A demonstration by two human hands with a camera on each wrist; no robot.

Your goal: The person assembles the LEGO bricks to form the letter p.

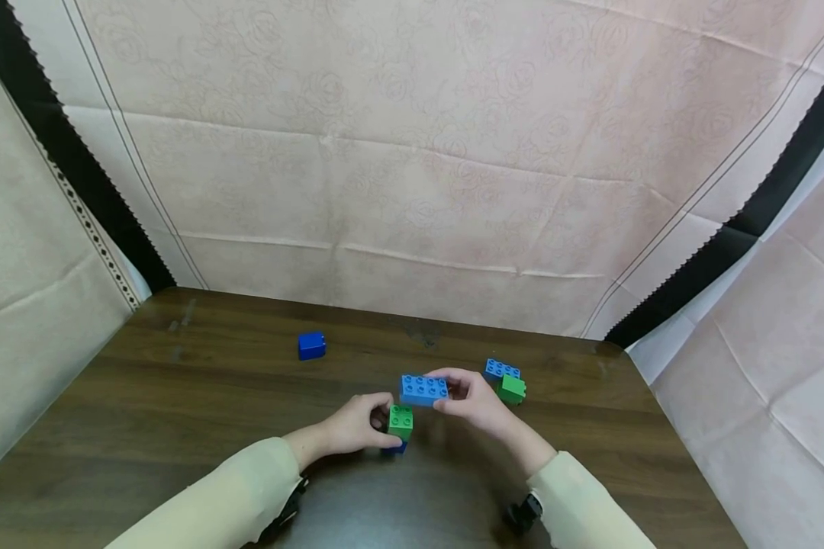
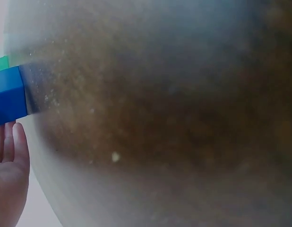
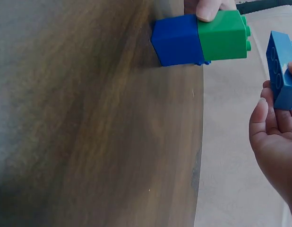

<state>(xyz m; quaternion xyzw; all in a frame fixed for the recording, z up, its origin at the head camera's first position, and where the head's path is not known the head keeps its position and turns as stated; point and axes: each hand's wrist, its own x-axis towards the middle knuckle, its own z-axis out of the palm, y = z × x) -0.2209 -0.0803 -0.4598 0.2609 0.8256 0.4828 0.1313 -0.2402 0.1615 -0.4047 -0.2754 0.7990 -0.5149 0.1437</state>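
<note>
My left hand [image 1: 357,424] grips a green toy building brick [image 1: 400,422] between thumb and fingers. That brick sits on a dark blue brick [image 1: 394,448], and in the right wrist view the dark blue brick [image 3: 176,40] stands on the table with a few studs showing beside the green brick [image 3: 222,35]. Pinched in my right hand [image 1: 472,400] is a lighter blue brick [image 1: 423,390], held in the air just above and beside the green one; its hollow underside shows in the right wrist view. The left wrist view catches only part of the dark blue brick [image 2: 9,94].
A separate dark blue brick [image 1: 312,345] lies on the brown wooden table [image 1: 199,396], farther back and left. Behind my right hand, a light blue brick [image 1: 502,369] and a green brick [image 1: 512,390] lie close together. Pale cloth walls [image 1: 384,191] border the table at the back and sides.
</note>
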